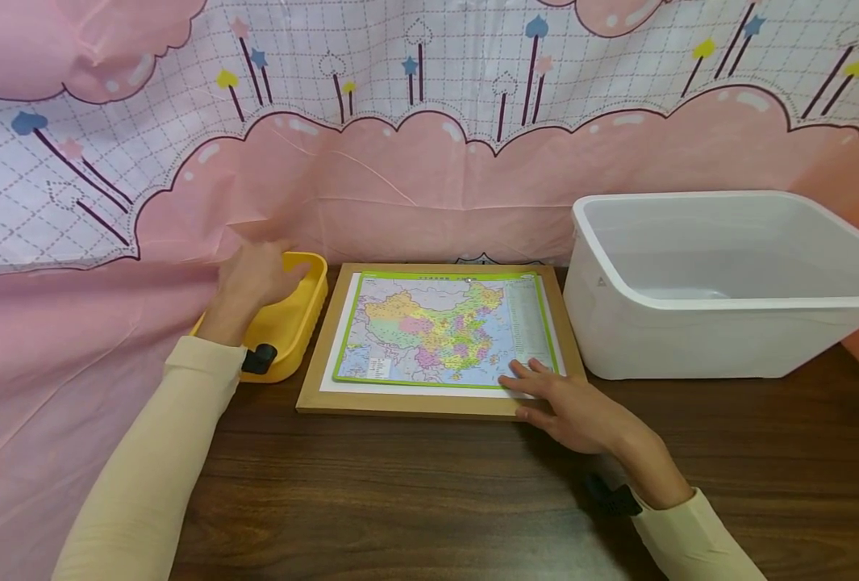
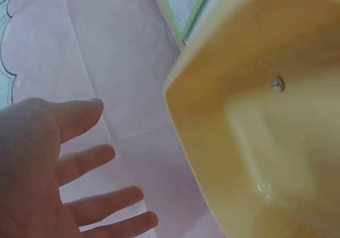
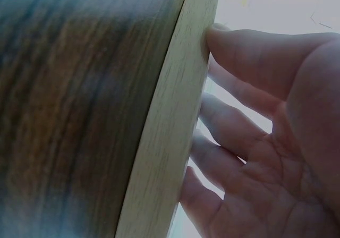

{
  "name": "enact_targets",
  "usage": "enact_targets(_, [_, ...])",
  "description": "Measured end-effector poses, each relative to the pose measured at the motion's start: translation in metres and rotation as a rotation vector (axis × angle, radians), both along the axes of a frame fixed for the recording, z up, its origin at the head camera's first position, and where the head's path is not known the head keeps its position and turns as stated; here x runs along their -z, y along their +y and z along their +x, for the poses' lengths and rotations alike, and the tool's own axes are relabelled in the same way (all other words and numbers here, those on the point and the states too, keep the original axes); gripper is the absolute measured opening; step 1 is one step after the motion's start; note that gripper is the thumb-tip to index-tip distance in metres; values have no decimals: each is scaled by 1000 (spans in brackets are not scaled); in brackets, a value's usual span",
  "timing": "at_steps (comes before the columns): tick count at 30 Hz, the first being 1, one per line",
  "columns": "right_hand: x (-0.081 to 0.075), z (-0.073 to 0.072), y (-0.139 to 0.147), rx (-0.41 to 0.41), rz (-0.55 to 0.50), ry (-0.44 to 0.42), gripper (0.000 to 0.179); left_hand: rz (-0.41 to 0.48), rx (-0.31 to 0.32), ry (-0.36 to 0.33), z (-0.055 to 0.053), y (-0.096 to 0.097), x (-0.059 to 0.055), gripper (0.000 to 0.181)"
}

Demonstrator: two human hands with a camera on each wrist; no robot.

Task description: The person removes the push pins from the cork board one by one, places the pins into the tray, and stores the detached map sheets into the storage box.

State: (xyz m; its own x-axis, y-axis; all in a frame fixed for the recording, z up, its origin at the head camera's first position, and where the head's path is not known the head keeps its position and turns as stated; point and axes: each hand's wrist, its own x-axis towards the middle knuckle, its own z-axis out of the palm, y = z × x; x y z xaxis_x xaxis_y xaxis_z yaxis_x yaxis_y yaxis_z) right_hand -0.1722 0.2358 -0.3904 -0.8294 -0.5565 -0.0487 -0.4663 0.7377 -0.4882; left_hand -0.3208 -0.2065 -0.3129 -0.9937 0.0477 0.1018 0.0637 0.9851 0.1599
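Note:
My left hand (image 1: 251, 278) is over the far part of a yellow plastic basket (image 1: 311, 311). Its fingers (image 2: 109, 203) are spread and hold nothing in the left wrist view. Inside the basket lies a small pushpin (image 2: 278, 84). A map of China with a green border (image 1: 429, 323) lies on a white sheet (image 1: 327, 386) in a wood-edged board (image 1: 407, 406). At the lower right corner of the map, my right hand (image 1: 577, 411) rests with loosely extended fingers. Its thumb is right at the wooden edge (image 3: 159, 121). A tiny pale spot shows at the map's top edge.
A large white tub (image 1: 690, 339) stands right of the board, close to its side. Behind everything hangs a pink and white patterned cloth (image 1: 400, 169). The dark wooden table (image 1: 371, 484) extends in front of the board.

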Motion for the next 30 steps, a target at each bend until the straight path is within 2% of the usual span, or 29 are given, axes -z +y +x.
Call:
enact_targets(4, [0,0,0,2,2,-8,48,19,27,-2,1,7,-4,69])
enact_targets(10, [-1,0,1,1,-10,-11,48,20,24,-12,5,20,-11,80])
enact_targets(16, [-1,0,2,-7,-7,11,47,9,47,34,7,31,-13,82])
enact_targets(21, [0,-1,2,-7,-5,11,47,14,103,109,8,43,-12,75])
enact_targets(24, [0,-1,2,-11,-11,11,47,20,124,120,7,54,-10,72])
enact_targets(27, [0,-2,2,-19,-14,13,46,-8,136,117,4,67,-5,74])
enact_targets(30, [1,-2,1,-16,-15,9,46,-68,177,131,0,83,-2,72])
